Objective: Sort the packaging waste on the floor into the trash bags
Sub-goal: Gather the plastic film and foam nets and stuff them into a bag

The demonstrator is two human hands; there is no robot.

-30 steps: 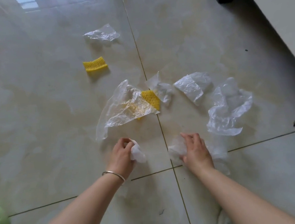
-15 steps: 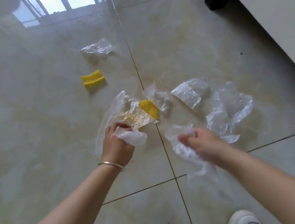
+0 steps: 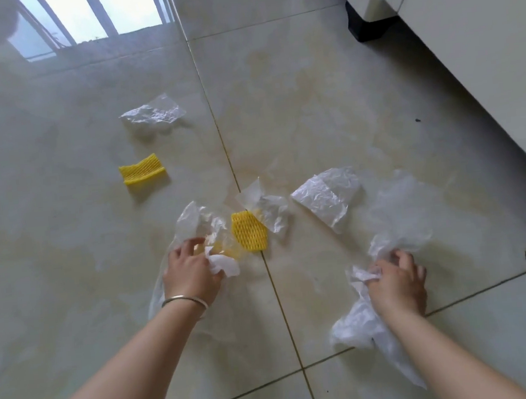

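Head view: both hands grip apparently unprinted clear plastic (image 3: 328,195).

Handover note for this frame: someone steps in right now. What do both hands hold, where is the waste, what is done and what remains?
Left hand: shut on a white wad, reaching into a clear bag.
Right hand: gripping crumpled clear plastic.
On the floor: two yellow foam nets and clear plastic pieces.
No trash bags in view; nothing visibly sorted.
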